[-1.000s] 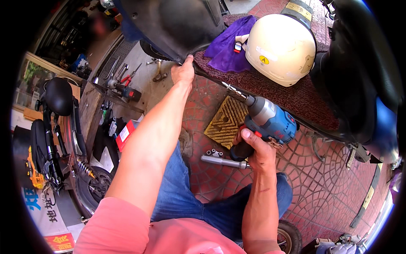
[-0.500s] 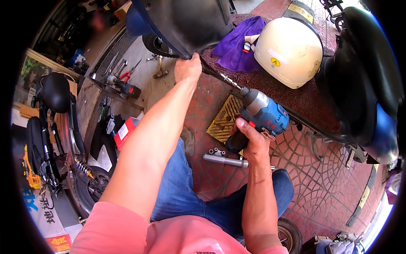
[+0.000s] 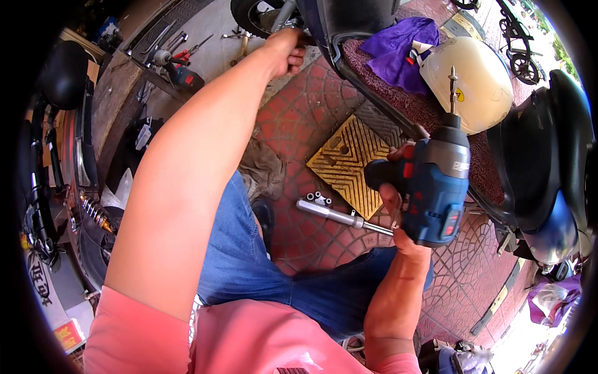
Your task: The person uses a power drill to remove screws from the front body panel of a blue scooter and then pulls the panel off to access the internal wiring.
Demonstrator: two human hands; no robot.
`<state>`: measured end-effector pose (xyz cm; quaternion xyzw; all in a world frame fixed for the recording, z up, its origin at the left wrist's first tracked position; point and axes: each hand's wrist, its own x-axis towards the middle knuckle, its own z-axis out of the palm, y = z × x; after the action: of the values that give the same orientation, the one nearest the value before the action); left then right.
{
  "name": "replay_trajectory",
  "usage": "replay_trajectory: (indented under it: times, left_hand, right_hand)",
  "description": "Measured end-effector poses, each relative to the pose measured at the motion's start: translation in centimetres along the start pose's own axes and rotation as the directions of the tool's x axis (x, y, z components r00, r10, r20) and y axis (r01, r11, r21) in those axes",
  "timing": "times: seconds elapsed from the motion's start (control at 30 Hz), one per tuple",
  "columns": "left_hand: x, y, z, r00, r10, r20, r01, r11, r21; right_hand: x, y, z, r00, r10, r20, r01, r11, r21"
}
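In my right hand is a blue and black cordless impact driver. A long bit points away from me, in front of the cream helmet. My left hand reaches beside the front wheel of a dark scooter, just below the fork leg. Its fingers are curled, and whatever they hold is hidden. The scooter's dark front panel rises right of that hand. On the paving between my legs and the scooter lies a silver fork tube.
A yellow ridged plate lies under the scooter's side. A purple cloth and the helmet rest on its carpeted footboard. Hand tools and another power tool are at the far left. A grey rag lies near my left knee.
My left hand has left the lower edge of the front panel for the area by the wheel. The impact driver has swung from pointing up-left to pointing straight away. The view has shifted.
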<state>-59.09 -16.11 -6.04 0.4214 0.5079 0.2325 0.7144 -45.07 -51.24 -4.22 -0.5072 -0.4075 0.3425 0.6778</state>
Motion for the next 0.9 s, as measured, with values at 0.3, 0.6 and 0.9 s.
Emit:
replay_trajectory:
  times: [0.3,0.6,0.9]
  left_hand:
    - [1.1,-0.5,1.9,0.989,-0.050,0.137,0.033,0.992,0.120]
    - [3.4,-3.1,-0.4,0.956,-0.086,0.282,0.116,0.989,-0.093]
    - [-1.2,-7.4,1.0,0.637,-0.241,0.732,0.137,0.970,0.200]
  right_hand:
    - [0.2,5.4,2.7,0.994,0.009,0.110,0.065,0.755,-0.652]
    - [-0.2,8.9,6.5,0.995,0.096,0.017,-0.056,0.704,-0.708]
    - [0.3,9.7,7.2,0.974,0.225,0.006,-0.146,0.653,-0.743]
